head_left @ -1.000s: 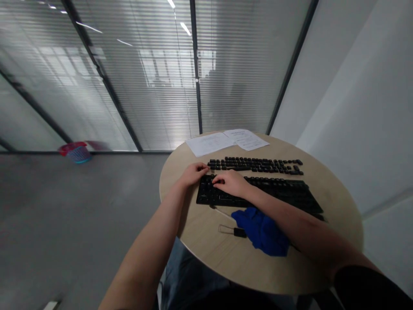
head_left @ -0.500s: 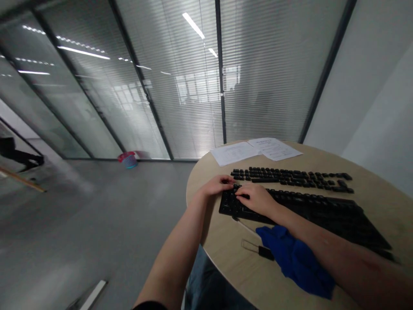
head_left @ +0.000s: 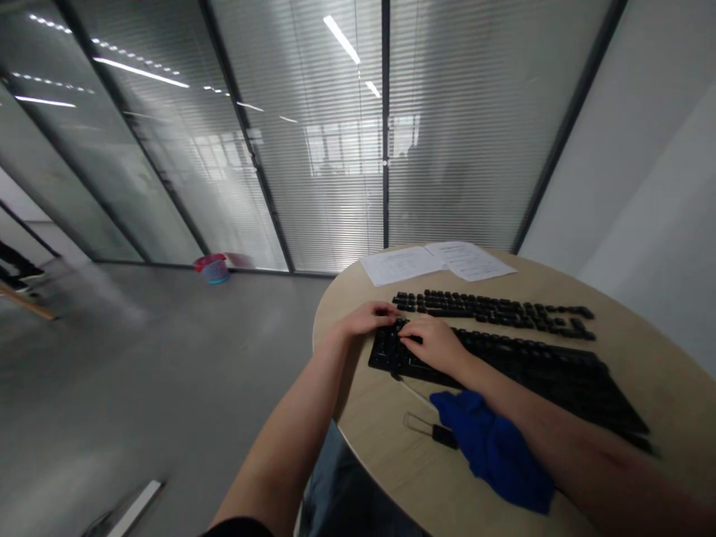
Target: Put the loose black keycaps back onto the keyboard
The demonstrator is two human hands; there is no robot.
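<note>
A black keyboard (head_left: 537, 367) lies on a round wooden table (head_left: 391, 462). My left hand (head_left: 365, 319) rests at the keyboard's far left corner, with its fingers curled onto the edge. Beside it, my right hand (head_left: 435, 344) lies over the left keys. Its fingertips are pressed together on something small that I cannot make out. Behind the keyboard, loose black keycaps (head_left: 492, 307) are laid out in rows. A crumpled blue cloth (head_left: 495, 451) lies under my right forearm, and a wire keycap puller (head_left: 428, 429) lies just left of it.
Two printed sheets (head_left: 436, 261) lie at the table's far edge. Glass walls with blinds stand behind. A red and blue basket (head_left: 209, 267) sits on the grey floor by the glass at the left. A white wall runs along the right.
The view has swung left and up, then slightly back. Both hands stay at the keyboard's left end, the right hand's fingertips shifting a little among the keys.
</note>
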